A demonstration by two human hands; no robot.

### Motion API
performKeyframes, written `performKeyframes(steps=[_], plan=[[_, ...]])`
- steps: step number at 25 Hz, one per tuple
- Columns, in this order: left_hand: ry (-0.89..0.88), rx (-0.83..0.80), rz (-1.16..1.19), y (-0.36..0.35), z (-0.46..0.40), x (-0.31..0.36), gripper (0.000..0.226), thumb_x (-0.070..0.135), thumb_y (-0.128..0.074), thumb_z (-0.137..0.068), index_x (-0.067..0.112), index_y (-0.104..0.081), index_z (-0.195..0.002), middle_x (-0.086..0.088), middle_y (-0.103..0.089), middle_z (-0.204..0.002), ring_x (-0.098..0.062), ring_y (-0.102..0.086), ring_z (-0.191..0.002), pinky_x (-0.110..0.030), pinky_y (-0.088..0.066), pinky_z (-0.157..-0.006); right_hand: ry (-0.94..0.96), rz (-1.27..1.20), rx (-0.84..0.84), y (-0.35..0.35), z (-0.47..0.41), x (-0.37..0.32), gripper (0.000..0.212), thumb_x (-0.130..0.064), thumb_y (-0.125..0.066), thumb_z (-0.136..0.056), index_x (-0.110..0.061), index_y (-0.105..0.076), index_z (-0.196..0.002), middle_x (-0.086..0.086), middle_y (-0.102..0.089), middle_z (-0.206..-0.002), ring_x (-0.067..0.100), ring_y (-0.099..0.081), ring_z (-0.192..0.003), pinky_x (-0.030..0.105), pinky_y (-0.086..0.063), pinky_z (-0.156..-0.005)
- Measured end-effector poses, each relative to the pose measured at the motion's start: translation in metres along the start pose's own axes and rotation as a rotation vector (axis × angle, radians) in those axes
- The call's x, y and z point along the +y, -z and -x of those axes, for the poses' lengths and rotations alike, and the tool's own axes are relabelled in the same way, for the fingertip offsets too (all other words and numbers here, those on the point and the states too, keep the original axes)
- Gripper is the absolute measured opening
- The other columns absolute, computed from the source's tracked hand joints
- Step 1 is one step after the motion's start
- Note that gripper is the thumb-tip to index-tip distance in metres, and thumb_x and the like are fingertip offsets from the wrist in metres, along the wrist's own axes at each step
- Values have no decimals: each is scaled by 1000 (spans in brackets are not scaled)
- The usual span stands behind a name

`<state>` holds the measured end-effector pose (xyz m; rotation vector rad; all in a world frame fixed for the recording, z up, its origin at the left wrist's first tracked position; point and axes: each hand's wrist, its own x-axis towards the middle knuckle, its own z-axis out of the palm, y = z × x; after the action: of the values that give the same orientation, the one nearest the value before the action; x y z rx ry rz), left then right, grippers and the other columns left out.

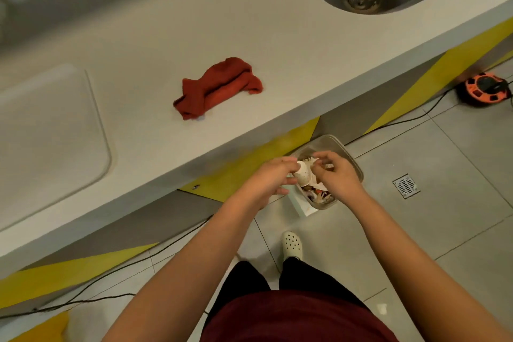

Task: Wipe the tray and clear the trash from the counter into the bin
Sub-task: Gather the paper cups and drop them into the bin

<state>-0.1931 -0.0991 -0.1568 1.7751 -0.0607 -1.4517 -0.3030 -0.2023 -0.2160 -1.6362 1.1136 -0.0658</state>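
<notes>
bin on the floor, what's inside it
Mixed scraps show at the near end of the bin. Both hands and the paper cup they hold above it cover the rest.

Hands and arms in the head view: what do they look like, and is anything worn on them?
Both the left hand and the right hand are bare, with no gloves, rings, watch or bracelets visible. The forearms are bare too; no sleeve reaches the part of either arm in view. Below them show a dark maroon shirt, black trousers and a white perforated clog.

White counter [155, 44] bears a red cloth [219, 87] and tray [50, 130].
</notes>
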Motion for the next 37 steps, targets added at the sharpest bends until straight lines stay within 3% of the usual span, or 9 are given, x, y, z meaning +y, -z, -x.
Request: performKeyframes(steps=[3,7,12,17,25,31,33,37], plan=[[-168,-15,65,33,32,28,15,15,-52,-93,23,-56,-105,6,-59,-91,-9,-58,-75,-22,-42,-64,135,-47,7,-12,14,-45,20,-9,-59,-86,-20,-60,-103,-8,-57,-84,12,-53,-70,21,-46,-67],[-337,51,158,100,80,50,15,12,-53,-92,19,-58,-104,5,-60,-93,-11,-60,-77,-24,-45,-65,281,-127,-27,-49,40,-118,19,-9,-57,-88,-16,-61,-106,-10,-56,-83,13,-51,-66,27,-42,-64],[-421,219,250,197,128,34,14,12,-54,-92,20,-59,-101,3,-60,-93,-13,-60,-79,-26,-46,-66,430,-115,-107,-129,68,-187,13,-9,-55,-90,-17,-61,-99,-6,-57,-84,-5,-56,-50,10,-41,-49],[-475,431,414,293,167,7,15,10,-54,-91,23,-58,-96,4,-60,-91,-14,-60,-79,-25,-48,-64,513,-19,-241,-219,100,-226,14,-9,-53,-90,-15,-61,-100,-8,-55,-78,-2,-50,-42,6,-33,-44],[-500,703,439,402,193,-14,21,11,-54,-90,20,-54,-110,5,-59,-91,-13,-59,-79,-26,-48,-67,536,49,-330,-290,103,-270,14,-13,-54,-90,-20,-62,-99,-10,-55,-79,1,-45,-42,11,-34,-44],[-499,918,333,481,190,10,29,14,-56,-87,21,-54,-115,0,-58,-104,-12,-58,-84,-23,-47,-61,571,40,-386,-339,64,-318,13,-14,-53,-91,-21,-61,-98,-10,-57,-82,14,-56,-65,27,-46,-66],[-467,993,268,505,185,22,35,14,-56,-88,19,-53,-123,-2,-56,-111,-15,-56,-91,-26,-49,-68,605,50,-412,-358,48,-334,13,-12,-52,-90,-21,-60,-95,-8,-57,-82,12,-55,-63,23,-44,-63],[-434,1112,38,555,172,52,46,18,-60,-85,19,-49,-130,-5,-52,-130,-23,-52,-115,-36,-47,-98,680,111,-430,-398,7,-388,8,-12,-54,-91,-17,-60,-91,-4,-57,-86,7,-52,-64,12,-41,-57]])
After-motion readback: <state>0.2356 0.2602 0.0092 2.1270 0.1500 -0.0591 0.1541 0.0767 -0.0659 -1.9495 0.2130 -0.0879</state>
